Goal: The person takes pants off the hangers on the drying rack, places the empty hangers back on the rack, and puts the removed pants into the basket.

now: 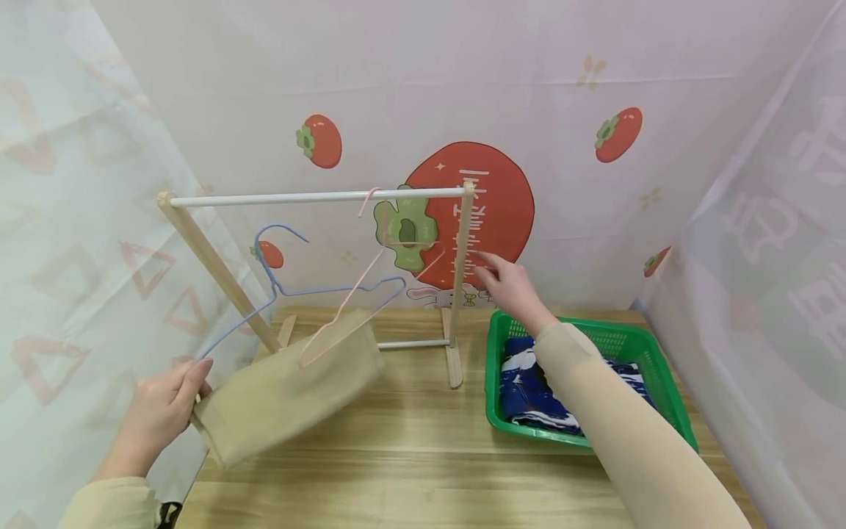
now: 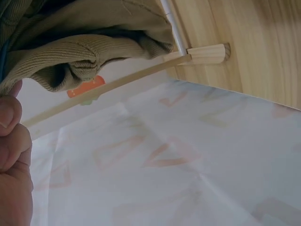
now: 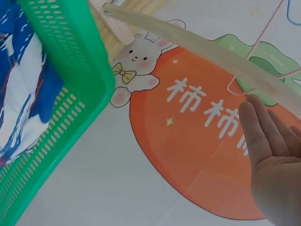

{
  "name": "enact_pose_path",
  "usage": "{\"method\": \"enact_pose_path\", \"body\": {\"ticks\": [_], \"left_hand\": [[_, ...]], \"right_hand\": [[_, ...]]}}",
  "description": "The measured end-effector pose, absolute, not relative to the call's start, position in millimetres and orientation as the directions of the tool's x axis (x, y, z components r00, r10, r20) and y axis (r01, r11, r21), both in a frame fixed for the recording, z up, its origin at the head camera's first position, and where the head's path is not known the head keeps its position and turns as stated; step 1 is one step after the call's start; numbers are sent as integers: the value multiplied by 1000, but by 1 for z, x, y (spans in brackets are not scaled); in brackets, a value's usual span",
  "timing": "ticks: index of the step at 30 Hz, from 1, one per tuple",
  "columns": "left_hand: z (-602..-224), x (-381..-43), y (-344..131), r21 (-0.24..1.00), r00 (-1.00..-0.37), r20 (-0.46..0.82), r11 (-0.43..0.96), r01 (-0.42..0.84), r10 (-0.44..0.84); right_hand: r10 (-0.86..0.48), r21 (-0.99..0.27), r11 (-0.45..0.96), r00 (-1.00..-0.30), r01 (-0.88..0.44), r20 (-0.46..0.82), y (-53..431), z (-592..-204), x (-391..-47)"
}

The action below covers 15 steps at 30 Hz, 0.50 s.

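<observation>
My left hand [image 1: 158, 404] pinches the edge of a khaki ribbed garment [image 1: 284, 389] together with the lower left end of a blue hanger [image 1: 277, 225]. The garment slants above the table, its folds close to the thumb in the left wrist view. The blue hanger's hook points up, below the bar and off it. A pink hanger [image 1: 362, 279] hangs by its hook on the white bar [image 1: 264, 199], and its lower part overlaps the garment in the head view. My right hand [image 1: 512, 286], fingers extended and holding nothing, is beside the rack's right wooden post [image 1: 460, 272].
A green basket [image 1: 492, 382] with blue and white cloth [image 1: 538, 389] inside stands at the right, under my right forearm. The rack's wooden feet [image 1: 453, 367] rest on the wooden table [image 1: 423, 470]. Printed sheets [image 1: 562, 213] enclose the back and sides.
</observation>
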<state>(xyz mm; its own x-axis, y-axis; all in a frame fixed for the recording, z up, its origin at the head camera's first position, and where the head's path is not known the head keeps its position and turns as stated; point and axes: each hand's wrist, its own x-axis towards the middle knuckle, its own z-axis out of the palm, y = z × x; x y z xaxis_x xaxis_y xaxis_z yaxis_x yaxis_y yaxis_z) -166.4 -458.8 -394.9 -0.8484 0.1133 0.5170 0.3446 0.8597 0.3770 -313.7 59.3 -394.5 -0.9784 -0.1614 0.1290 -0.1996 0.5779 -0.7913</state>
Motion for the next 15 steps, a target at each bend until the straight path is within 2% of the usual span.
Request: {"method": "enact_pose_path", "body": {"ticks": [5,11,15], "left_hand": [[-398,-156,-454,410,-857,502,840,356,118],[-405,-146,-447,411,-827,547,817,403,132],[-410,-140,-445,422,-821,558,812,404,118]], "right_hand": [[-201,-743,606,-959,-283,200,67,-400,-305],[-266,-651,622,-899,-435,347,69,-406,-290],[-315,-599,625,-864,-500,393,68,-410,-280]]}}
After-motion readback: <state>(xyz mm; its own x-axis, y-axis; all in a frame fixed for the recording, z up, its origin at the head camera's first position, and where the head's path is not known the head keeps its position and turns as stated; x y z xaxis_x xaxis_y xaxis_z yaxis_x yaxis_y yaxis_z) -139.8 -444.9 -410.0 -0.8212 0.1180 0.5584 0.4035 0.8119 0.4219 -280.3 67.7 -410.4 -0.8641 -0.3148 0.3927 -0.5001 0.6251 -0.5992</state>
